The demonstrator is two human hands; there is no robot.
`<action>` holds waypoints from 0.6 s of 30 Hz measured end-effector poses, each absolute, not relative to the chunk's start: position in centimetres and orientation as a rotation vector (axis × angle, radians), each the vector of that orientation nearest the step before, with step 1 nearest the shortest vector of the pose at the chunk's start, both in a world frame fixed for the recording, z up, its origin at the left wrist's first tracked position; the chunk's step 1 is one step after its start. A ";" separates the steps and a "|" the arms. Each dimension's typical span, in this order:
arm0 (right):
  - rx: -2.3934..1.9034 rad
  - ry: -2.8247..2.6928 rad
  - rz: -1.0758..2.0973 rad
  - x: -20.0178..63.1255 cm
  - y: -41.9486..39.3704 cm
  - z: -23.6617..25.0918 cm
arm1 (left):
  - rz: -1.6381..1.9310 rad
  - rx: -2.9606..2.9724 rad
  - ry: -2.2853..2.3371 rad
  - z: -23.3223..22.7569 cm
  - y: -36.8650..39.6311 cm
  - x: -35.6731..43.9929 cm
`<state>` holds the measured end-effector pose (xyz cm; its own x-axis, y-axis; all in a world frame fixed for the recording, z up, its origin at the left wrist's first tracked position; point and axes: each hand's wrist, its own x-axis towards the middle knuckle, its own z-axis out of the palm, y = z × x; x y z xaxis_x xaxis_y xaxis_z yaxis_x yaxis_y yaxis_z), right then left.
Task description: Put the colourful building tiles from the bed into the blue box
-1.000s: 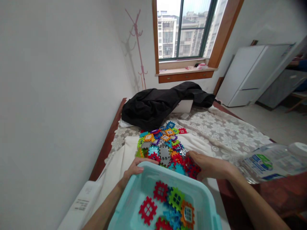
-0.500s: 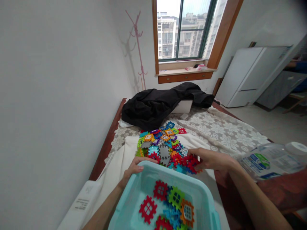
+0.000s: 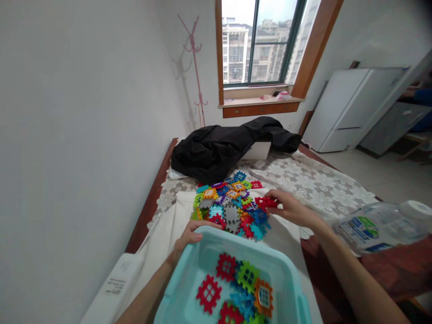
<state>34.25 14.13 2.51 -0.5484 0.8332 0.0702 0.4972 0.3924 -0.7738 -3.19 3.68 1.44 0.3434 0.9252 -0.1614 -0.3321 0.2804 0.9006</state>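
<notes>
My left hand grips the far left rim of a light-blue plastic tub, fingers over the edge. Inside the tub lie several toothed window-shaped building tiles, among them a red tile, a green tile and an orange tile. Beyond the tub spreads a heap of multicoloured interlocking tiles. At the heap's right edge my right hand pinches red building tiles between thumb and fingers; how many is unclear. Blue tiles lie just below them.
The heap rests on a white cloth over a patterned tablecloth. Black fabric drapes over a white box behind. A large clear bottle stands at right. A wall bounds the left.
My right hand has moved up and away from me with red tiles, off the heap's near right corner, uncovering blue tiles. My left hand and the tub have stayed put.
</notes>
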 end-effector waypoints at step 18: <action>-1.221 -2.209 0.917 33.8 14.6 1.9 | 0.975 0.912 0.779 2.5 3.4 -3.1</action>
<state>33.76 14.60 1.86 -0.5053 0.8603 0.0676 0.5592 0.3861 -0.7336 -3.13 3.37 2.48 0.3644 0.9205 -0.1414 -0.3405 0.2730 0.8997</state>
